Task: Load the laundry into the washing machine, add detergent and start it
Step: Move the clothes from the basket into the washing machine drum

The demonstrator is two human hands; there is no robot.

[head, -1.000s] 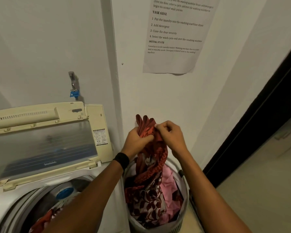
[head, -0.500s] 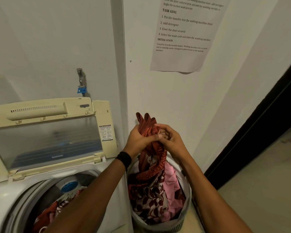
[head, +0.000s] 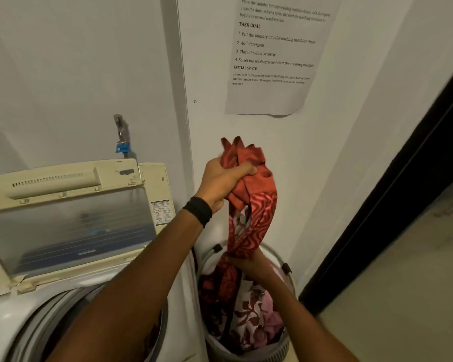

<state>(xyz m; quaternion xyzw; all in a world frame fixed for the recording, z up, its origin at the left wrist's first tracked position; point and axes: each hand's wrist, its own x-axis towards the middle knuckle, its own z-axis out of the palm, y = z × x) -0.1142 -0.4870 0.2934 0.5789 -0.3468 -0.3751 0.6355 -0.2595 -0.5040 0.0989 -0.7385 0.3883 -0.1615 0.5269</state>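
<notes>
A red patterned cloth hangs stretched above the round laundry basket, which holds more red, white and pink laundry. My left hand grips the cloth's bunched top, raised in front of the white wall. My right hand grips the same cloth lower down, just above the basket's rim. The top-loading washing machine stands at the lower left with its lid up; my left forearm hides most of the drum opening.
A printed task sheet hangs on the wall. A water tap with a blue fitting sits above the machine. A dark door frame runs along the right, with pale floor beyond it.
My right hand has slid down the cloth from the top to near the basket rim. My left hand has lifted the cloth's top higher, stretching it out.
</notes>
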